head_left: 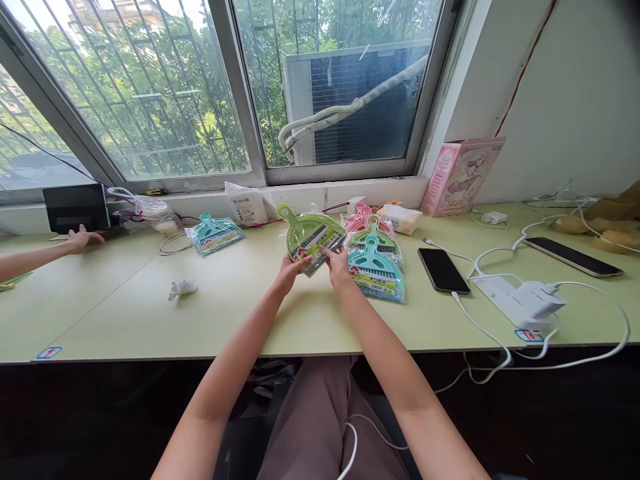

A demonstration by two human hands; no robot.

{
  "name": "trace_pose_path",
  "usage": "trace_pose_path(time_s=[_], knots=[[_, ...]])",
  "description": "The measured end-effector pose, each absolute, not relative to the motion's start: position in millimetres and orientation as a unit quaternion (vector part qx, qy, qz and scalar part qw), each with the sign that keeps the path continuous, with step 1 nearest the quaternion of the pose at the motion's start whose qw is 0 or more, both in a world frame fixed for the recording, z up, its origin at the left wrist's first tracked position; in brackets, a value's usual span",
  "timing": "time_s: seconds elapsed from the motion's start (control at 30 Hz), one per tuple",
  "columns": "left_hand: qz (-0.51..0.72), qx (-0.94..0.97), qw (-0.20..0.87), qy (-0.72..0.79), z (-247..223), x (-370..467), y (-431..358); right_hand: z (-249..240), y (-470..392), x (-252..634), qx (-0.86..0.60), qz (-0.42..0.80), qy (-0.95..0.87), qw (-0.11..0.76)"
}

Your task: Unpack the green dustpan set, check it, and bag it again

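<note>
Between my two hands is a green mini dustpan-and-brush set (311, 233) in clear plastic wrap, tilted, its handle toward the upper left. My left hand (291, 268) grips its lower left side, fingers partly hidden beneath. On its lower right edge, my right hand (337, 261) is closed with the thumb on top. Just right of my right hand lie overlapping wrapped sets: a blue one (376, 270) in front, a green one (387, 235) behind it, and a pink one (359, 219) at the back. Another blue set (216, 233) lies apart to the left.
Crumpled tissue (183, 288) lies left on the table (150, 327). Phones (443, 270), a power strip (505, 300) and loose white cables occupy the right. A pink box (463, 177) stands by the window. Another person's hand (84, 239) touches a black tablet (76, 208) at far left.
</note>
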State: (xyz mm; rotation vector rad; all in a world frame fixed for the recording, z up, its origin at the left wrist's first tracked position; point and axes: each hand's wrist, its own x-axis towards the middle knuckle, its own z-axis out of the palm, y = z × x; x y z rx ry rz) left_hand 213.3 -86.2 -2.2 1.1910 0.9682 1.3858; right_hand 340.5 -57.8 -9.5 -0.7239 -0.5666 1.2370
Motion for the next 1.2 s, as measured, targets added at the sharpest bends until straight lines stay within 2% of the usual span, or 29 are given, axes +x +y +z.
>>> trace_pose_path(time_s=[0.97,1.2], knots=[[0.587,0.479,0.495,0.425,-7,211,-81,-15,-55,339,-0.359,0.559,-0.22,0.715],[0.595,0.445,0.513,0.43,5,185,-68,-11,-51,338,-0.351,0.612,-0.266,0.657]])
